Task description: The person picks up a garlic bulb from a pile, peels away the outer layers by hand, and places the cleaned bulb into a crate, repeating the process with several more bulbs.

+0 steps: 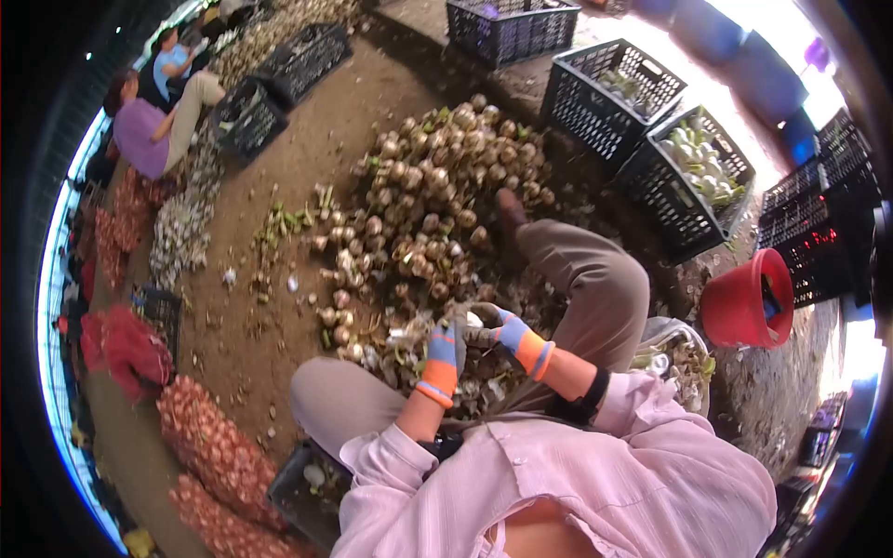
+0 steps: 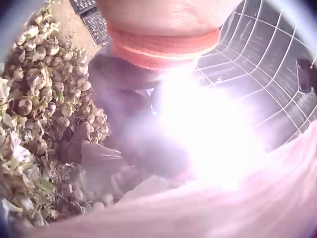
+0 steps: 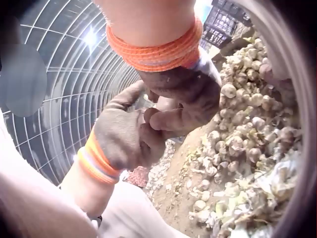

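Observation:
Both hands wear blue-grey gloves with orange cuffs and dark palms, and they meet in front of the lap. Between them shows a whitish garlic bulb. My left hand grips it from the left, its fingers curled. From the other side my right hand pinches at it with bent thumb and fingers. In the right wrist view the left hand and right hand overlap and hide most of the bulb. Glare washes out much of the left wrist view. Loose peelings lie just beyond the hands.
A big heap of garlic bulbs covers the ground ahead. Black crates stand at the right, one with pale bulbs, near a red bucket. Filled red mesh sacks lie at the left. Two people sit at the far left.

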